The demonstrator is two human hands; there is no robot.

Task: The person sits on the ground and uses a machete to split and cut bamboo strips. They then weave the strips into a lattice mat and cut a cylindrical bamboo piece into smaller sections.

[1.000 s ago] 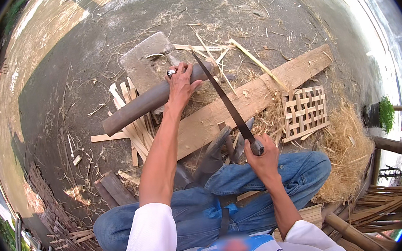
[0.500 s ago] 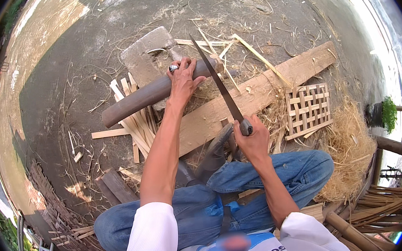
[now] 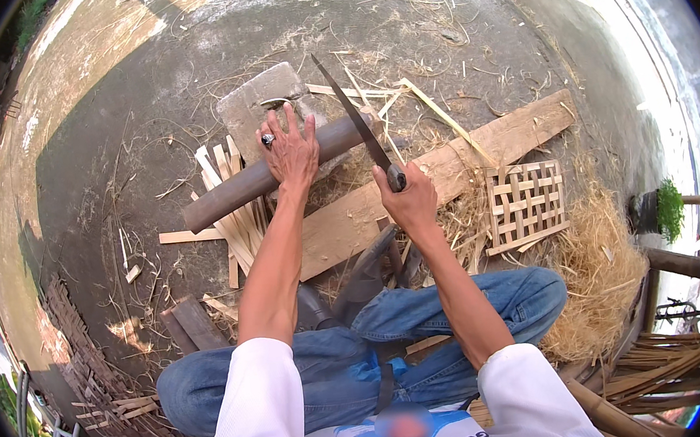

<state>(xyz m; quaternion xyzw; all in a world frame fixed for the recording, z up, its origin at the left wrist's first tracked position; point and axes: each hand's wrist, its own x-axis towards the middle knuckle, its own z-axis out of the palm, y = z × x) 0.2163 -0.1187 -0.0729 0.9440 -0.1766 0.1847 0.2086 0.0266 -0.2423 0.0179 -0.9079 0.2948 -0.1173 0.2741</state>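
left hand lay spread flat, fingers splayed, on top of the dark bamboo pole, pinning it across the grey stone block and the pale split strips. right hand was wrapped tight round the handle of my long knife, blade angled up over the pole's far end, above the wooden plank. woven lattice piece sat just beside the plank.
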